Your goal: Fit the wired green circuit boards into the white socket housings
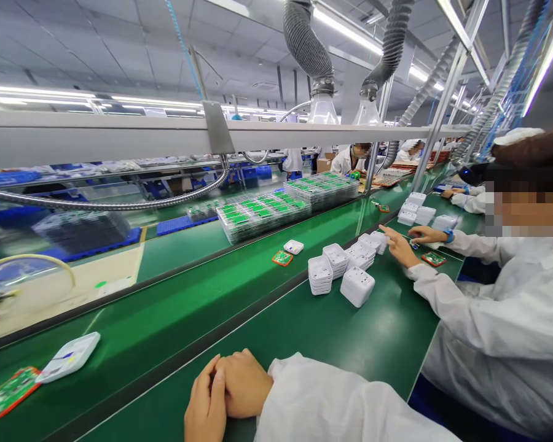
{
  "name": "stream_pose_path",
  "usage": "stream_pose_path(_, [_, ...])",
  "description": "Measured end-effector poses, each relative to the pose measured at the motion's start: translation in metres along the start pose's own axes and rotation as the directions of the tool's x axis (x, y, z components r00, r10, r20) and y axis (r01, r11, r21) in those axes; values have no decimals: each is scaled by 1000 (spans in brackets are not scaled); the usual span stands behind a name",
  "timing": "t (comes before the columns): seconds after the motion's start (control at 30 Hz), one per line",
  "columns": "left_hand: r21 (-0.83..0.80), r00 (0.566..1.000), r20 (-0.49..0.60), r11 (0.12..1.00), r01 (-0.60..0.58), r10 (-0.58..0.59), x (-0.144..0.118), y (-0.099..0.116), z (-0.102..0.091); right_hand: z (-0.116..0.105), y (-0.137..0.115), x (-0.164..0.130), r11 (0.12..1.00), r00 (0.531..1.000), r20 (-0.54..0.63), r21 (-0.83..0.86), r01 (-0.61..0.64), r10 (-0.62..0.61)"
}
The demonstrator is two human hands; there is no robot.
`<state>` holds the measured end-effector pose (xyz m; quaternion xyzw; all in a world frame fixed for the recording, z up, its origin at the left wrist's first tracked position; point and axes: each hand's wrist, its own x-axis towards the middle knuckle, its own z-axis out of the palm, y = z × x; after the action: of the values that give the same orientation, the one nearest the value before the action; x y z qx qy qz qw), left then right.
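My left hand (206,402) and my right hand (246,382) are clasped together near the front edge of the green workbench (304,337). The left thumb lies against the right hand, whose fingers are curled and partly hidden. No object shows in either hand. To the left on the green belt (133,313) lies a white plastic cover (71,357), touching an orange-edged green circuit board (11,391). Farther along, another white cover (294,247) is beside a circuit board (282,258).
Stacks of white plastic covers (320,275) stand on the bench to the right. Past them are a co-worker's hands (400,247) and a circuit board (434,258). Clear trays of green boards (262,215) are piled beyond the belt. A metal rail (120,138) crosses overhead.
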<state>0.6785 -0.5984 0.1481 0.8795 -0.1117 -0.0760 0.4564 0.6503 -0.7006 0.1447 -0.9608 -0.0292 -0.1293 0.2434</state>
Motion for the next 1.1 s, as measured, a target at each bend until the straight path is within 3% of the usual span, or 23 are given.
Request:
stream_pose_path(0.27, [10,999,-25,999,-42,42,1,-3,1,-4,0,-1,1000,1000,8,-15,5,-5])
stream_pose_path(1.1, [1,1000,-4,1000,-22,22,-3,3,-2,-5,0,-1,1000,999,37,-15,9,-8])
